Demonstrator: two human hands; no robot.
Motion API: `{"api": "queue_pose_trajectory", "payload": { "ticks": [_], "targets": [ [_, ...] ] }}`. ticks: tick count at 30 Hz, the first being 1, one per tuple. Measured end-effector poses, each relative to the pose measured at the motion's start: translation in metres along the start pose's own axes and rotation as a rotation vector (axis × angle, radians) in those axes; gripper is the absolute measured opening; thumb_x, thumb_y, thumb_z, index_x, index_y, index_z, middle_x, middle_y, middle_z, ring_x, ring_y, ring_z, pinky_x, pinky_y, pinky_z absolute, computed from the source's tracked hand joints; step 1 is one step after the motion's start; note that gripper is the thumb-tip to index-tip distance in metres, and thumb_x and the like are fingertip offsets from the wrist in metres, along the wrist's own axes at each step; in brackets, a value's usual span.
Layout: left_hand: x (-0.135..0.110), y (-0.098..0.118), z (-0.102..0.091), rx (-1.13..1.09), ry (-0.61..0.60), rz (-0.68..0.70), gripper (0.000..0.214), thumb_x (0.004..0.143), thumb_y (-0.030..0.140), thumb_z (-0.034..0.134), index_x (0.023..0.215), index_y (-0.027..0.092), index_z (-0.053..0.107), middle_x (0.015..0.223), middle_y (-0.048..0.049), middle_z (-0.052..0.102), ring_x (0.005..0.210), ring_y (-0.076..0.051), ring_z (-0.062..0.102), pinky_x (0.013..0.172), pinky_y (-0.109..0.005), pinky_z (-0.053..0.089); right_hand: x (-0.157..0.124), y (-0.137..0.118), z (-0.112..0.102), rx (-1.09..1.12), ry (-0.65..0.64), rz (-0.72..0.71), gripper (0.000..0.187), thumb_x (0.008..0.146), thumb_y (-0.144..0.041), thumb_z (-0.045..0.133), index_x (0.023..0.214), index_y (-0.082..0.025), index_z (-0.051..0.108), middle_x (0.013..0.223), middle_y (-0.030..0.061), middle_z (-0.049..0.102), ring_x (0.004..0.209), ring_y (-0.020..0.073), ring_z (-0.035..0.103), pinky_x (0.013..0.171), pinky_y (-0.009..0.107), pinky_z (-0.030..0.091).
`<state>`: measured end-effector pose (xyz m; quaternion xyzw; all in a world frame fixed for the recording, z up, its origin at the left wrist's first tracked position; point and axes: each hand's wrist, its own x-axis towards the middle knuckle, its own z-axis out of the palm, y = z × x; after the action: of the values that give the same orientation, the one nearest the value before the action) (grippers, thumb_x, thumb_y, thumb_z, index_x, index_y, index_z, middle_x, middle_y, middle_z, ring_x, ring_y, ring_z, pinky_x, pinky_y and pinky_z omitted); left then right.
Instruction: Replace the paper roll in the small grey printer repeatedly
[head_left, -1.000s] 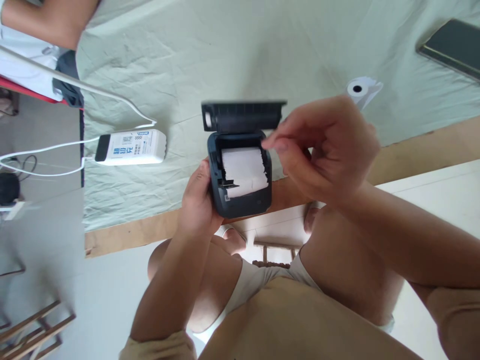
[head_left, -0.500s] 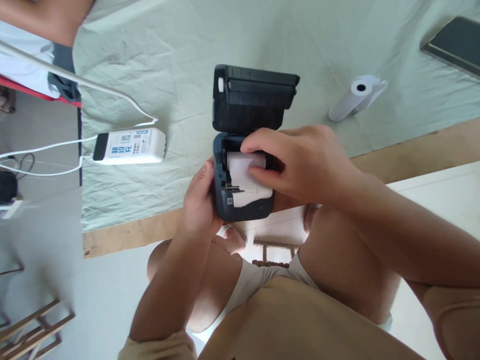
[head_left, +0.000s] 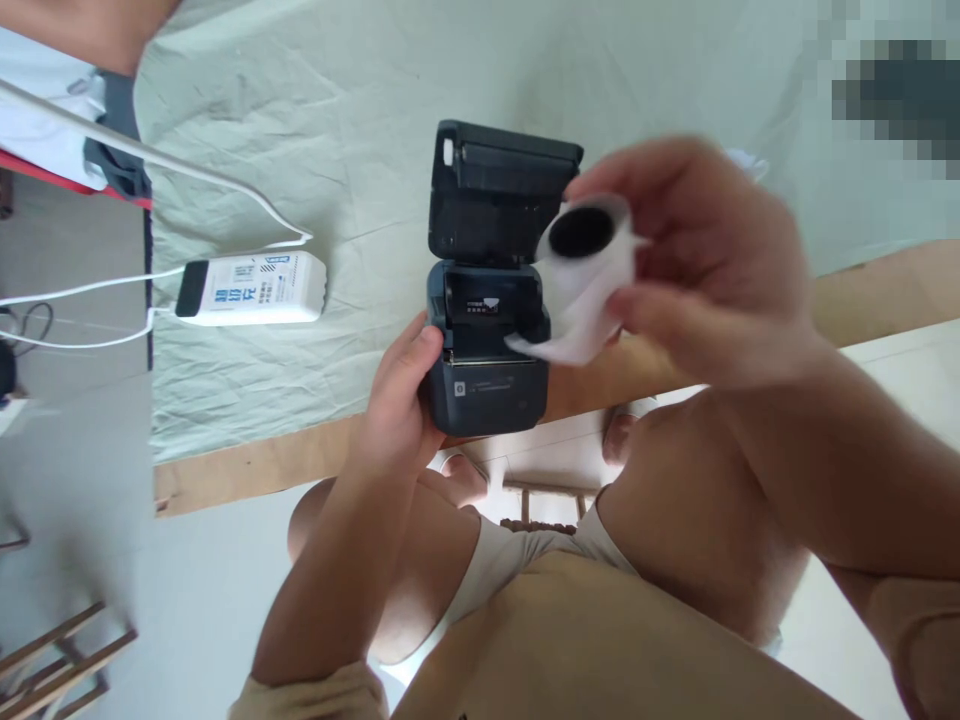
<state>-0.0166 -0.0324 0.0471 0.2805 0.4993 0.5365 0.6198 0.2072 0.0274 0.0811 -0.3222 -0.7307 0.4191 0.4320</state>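
My left hand (head_left: 405, 390) grips the left side of a small dark label printer (head_left: 487, 395), thumb on its edge. The printer's lid (head_left: 499, 195) stands open at the far side, and its paper bay (head_left: 491, 305) shows a printed label inside and no roll. To the right of the bay, my right hand (head_left: 697, 270) is closed on a white paper roll (head_left: 589, 290) with a wide dark core hole. A loose end of paper hangs from the roll toward the printer. Another white paper roll (head_left: 748, 163) is mostly hidden behind my right hand.
A white power strip (head_left: 259, 288) with white cables lies on the pale green cloth (head_left: 360, 140) at left. A person's arm (head_left: 90, 35) rests at the upper left. The table's wooden edge (head_left: 255, 470) runs along the near side. A wooden stool (head_left: 71, 655) stands lower left.
My right hand has lifted the paper roll out of the printer's bay and moved it up and to the right. My left hand still holds the printer.
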Motion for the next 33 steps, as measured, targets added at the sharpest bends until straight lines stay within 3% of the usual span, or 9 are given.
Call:
{"api": "queue_pose_trajectory", "payload": {
  "ticks": [3, 8, 12, 16, 19, 23, 25, 28, 33],
  "targets": [
    [0.001, 0.005, 0.005, 0.007, -0.03, -0.045, 0.033, 0.094, 0.052, 0.073, 0.101, 0.02, 0.079, 0.094, -0.0067, 0.081, 0.087, -0.028, 0.081, 0.07, -0.037, 0.065, -0.002, 0.021, -0.011, 0.03, 0.09, 0.061, 0.03, 0.091, -0.031, 0.065, 0.121, -0.027, 0.065, 0.096, -0.0002, 0.066, 0.07, 0.0132, 0.059, 0.054, 0.027, 0.048],
    [0.001, 0.005, 0.005, 0.004, -0.057, -0.037, 0.036, 0.094, 0.055, 0.073, 0.101, 0.02, 0.079, 0.097, -0.0077, 0.082, 0.086, -0.027, 0.08, 0.071, -0.036, 0.063, -0.008, 0.045, -0.021, -0.499, 0.058, 0.001, 0.012, 0.094, -0.035, 0.075, 0.097, -0.026, 0.068, 0.092, 0.0026, 0.066, 0.083, 0.0184, 0.065, 0.074, 0.035, 0.057],
    [0.001, 0.003, 0.003, 0.012, -0.051, -0.043, 0.039, 0.095, 0.058, 0.071, 0.101, 0.021, 0.078, 0.1, -0.0092, 0.082, 0.091, -0.028, 0.08, 0.074, -0.037, 0.064, -0.011, 0.058, -0.025, -0.597, 0.062, -0.13, 0.024, 0.094, -0.037, 0.078, 0.115, -0.03, 0.069, 0.103, 0.0068, 0.072, 0.092, 0.0222, 0.07, 0.081, 0.038, 0.06],
    [0.001, 0.004, 0.003, 0.014, -0.04, -0.054, 0.039, 0.095, 0.059, 0.071, 0.098, 0.02, 0.077, 0.097, -0.0093, 0.081, 0.086, -0.028, 0.08, 0.074, -0.038, 0.064, -0.014, 0.073, -0.024, -0.664, 0.051, -0.065, 0.046, 0.091, -0.034, 0.081, 0.133, -0.031, 0.064, 0.104, 0.0059, 0.078, 0.083, 0.0224, 0.072, 0.072, 0.036, 0.057],
    [0.001, 0.004, 0.003, 0.017, -0.048, -0.051, 0.041, 0.095, 0.06, 0.071, 0.1, 0.02, 0.077, 0.097, -0.0097, 0.082, 0.086, -0.029, 0.081, 0.073, -0.039, 0.065, -0.016, 0.064, -0.026, -0.695, 0.033, -0.068, 0.051, 0.089, -0.039, 0.084, 0.135, -0.029, 0.065, 0.103, 0.0069, 0.08, 0.082, 0.0245, 0.074, 0.072, 0.038, 0.058],
    [0.001, 0.005, 0.005, 0.016, -0.057, -0.056, 0.039, 0.091, 0.057, 0.073, 0.104, 0.02, 0.078, 0.095, -0.0086, 0.082, 0.08, -0.027, 0.079, 0.069, -0.037, 0.064, -0.016, 0.037, -0.046, -0.799, 0.264, -0.164, 0.033, 0.098, -0.029, 0.071, 0.131, -0.026, 0.072, 0.124, 0.0117, 0.078, 0.112, 0.0293, 0.075, 0.098, 0.045, 0.059],
    [0.001, 0.006, 0.006, 0.015, -0.064, -0.064, 0.04, 0.091, 0.056, 0.074, 0.106, 0.02, 0.078, 0.092, -0.0082, 0.081, 0.076, -0.027, 0.079, 0.065, -0.037, 0.063, -0.013, 0.04, -0.064, -0.9, 0.349, -0.221, 0.04, 0.092, -0.024, 0.075, 0.132, -0.022, 0.074, 0.125, 0.0144, 0.076, 0.119, 0.0329, 0.072, 0.103, 0.047, 0.056],
    [0.001, 0.007, 0.006, 0.007, -0.05, -0.062, 0.039, 0.092, 0.055, 0.074, 0.107, 0.019, 0.078, 0.096, -0.0095, 0.081, 0.082, -0.029, 0.08, 0.068, -0.04, 0.064, -0.01, 0.072, -0.09, -0.931, 0.357, -0.095, 0.054, 0.085, -0.029, 0.088, 0.137, -0.02, 0.075, 0.13, 0.0188, 0.071, 0.121, 0.0341, 0.069, 0.1, 0.046, 0.056],
    [0.001, 0.007, 0.007, 0.025, -0.038, -0.069, 0.04, 0.094, 0.057, 0.071, 0.106, 0.02, 0.077, 0.099, -0.0103, 0.081, 0.091, -0.033, 0.082, 0.076, -0.043, 0.065, -0.011, 0.113, -0.108, -0.866, 0.324, 0.065, 0.039, 0.08, -0.047, 0.095, 0.114, -0.032, 0.081, 0.1, 0.0087, 0.074, 0.089, 0.0239, 0.069, 0.085, 0.039, 0.054]
  ]
}}
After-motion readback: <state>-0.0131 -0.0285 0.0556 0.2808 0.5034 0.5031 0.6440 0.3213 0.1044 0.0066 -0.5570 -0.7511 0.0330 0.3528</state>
